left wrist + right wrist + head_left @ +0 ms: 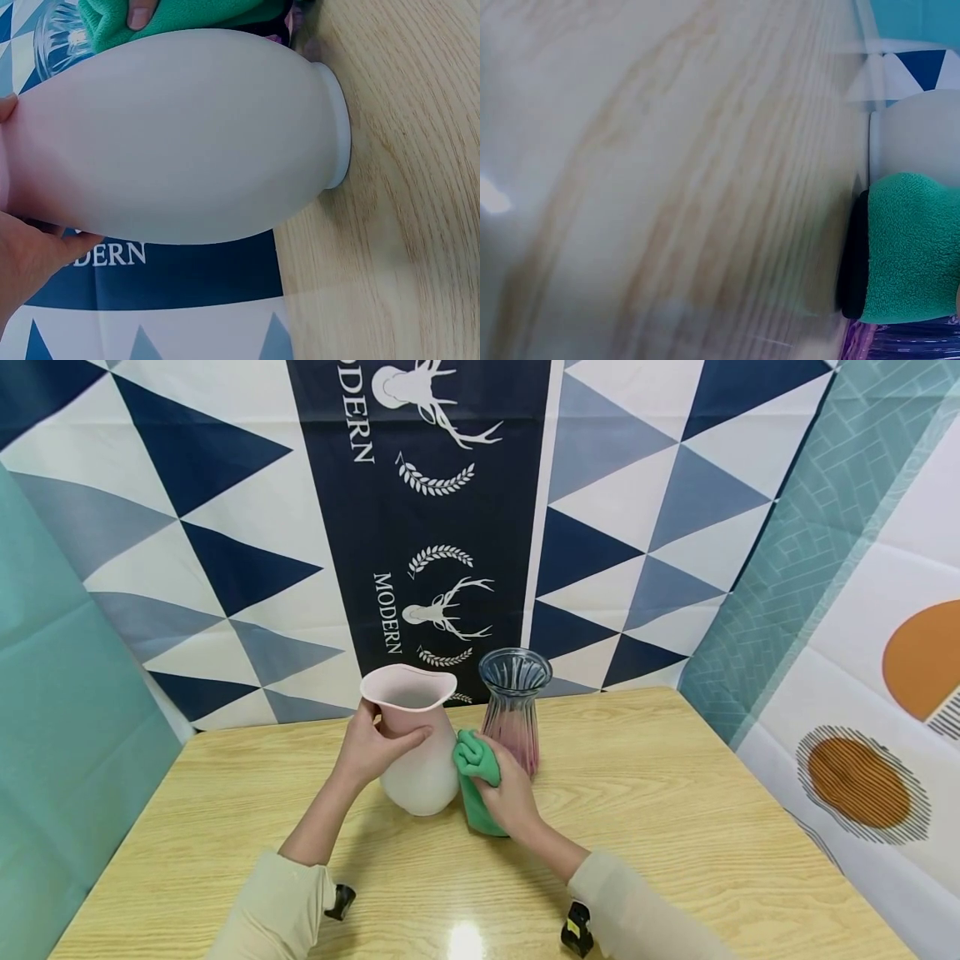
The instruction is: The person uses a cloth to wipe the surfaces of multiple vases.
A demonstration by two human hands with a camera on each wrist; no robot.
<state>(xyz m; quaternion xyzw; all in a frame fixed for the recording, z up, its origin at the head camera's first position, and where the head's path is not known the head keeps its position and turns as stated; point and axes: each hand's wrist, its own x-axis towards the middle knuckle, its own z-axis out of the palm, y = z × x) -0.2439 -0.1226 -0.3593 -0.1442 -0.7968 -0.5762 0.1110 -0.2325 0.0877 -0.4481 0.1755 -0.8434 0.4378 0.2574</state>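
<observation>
A vase [422, 777], pale pink at its wavy rim and white lower down, is gripped round the neck by my left hand [375, 750]. Its rounded body and narrow foot fill the middle of the left wrist view, close to the tabletop; I cannot tell if the foot touches it. My right hand [513, 795] holds a bunched green cloth [477, 758] at the vase's right side. A dark edge shows along the cloth [911, 247] in the right wrist view. Just behind the right hand stands a ribbed glass vase [517, 681], blue above and pink below, partly hidden.
The light wooden table [645, 827] extends round both vases. Behind it hangs a patterned backdrop [442, 518] with triangles and deer heads. Fabric covers the left side [60, 735] and the right side [862, 660]. Dark wrist devices sit near both cuffs.
</observation>
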